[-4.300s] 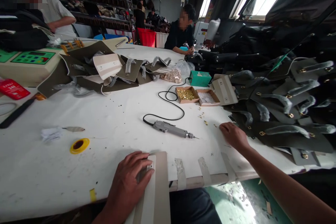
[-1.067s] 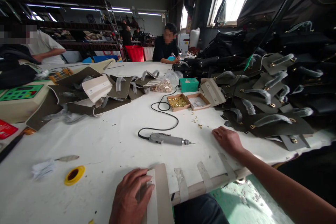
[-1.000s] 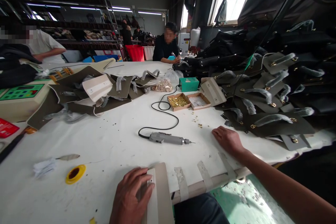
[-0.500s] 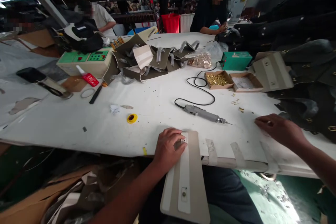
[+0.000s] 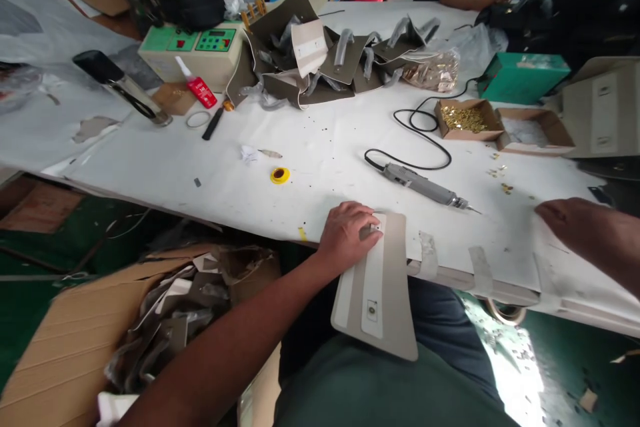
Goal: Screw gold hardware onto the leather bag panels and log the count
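Observation:
My left hand [image 5: 349,233] rests on the far end of a beige bag panel [image 5: 400,293], thumb and fingers closed on it around a small fitting. The panel lies over the table's front edge and reaches back above my lap. A white strip [image 5: 373,283] runs along it, with a round metal fitting [image 5: 372,310] near its close end. To the right, my right hand [image 5: 583,233] is low over the tabletop with curled fingers; whatever they may hold is hidden. Several small brass pieces [image 5: 506,188] lie just beyond it. A grey electric screwdriver [image 5: 425,185] lies between the hands.
Behind are a box of brass parts [image 5: 465,119], another shallow box [image 5: 533,132], a green power unit [image 5: 523,77] and a pile of bag pieces [image 5: 345,60]. A yellow ring [image 5: 280,175] lies left. A carton [image 5: 75,333] stands below. Co-workers sit across the table.
The view has tipped downward and turned left, so everything sits higher and further right in it. My left hand stays on the panel. My right hand has turned slightly, still near the brass pieces.

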A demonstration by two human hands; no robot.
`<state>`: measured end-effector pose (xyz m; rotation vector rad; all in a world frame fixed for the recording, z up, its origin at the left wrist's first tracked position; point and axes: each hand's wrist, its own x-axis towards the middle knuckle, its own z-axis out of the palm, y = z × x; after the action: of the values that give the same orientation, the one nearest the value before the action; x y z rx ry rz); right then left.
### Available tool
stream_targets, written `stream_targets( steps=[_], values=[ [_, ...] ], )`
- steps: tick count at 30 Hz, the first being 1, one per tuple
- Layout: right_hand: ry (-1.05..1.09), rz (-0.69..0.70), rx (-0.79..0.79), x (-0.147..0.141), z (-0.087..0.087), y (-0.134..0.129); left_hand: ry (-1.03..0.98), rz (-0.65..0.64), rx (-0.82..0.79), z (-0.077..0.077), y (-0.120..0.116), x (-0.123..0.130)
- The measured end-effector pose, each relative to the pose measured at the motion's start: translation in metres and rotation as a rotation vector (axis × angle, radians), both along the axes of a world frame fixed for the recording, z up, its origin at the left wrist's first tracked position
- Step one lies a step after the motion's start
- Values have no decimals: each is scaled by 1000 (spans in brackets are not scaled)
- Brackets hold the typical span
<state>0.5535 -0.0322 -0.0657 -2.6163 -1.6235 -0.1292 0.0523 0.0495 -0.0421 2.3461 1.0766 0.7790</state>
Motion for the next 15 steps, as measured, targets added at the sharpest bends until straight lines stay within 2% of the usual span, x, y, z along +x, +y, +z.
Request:
stream_targets(
  steps=[3, 5, 8, 10, 12, 15],
  values=[
    [63, -112, -74, -1, -1, -3, 0, -5, 1, 0, 0, -1],
    [100, -192, -49, -4, 3, -5, 5, -7, 2, 0, 0, -1],
    [155, -185, 10, -24, 18, -6, 2, -9, 6, 0, 0, -2],
    [245, -99, 89, -58, 32, -6, -5, -12, 11, 0, 0, -2],
    [442, 26, 169, -110, 45, -3, -10, -12, 15, 0, -1, -2],
    [823, 305, 90, -200, 57, 7, -10, -2, 12, 0, -1, -2]
  ],
)
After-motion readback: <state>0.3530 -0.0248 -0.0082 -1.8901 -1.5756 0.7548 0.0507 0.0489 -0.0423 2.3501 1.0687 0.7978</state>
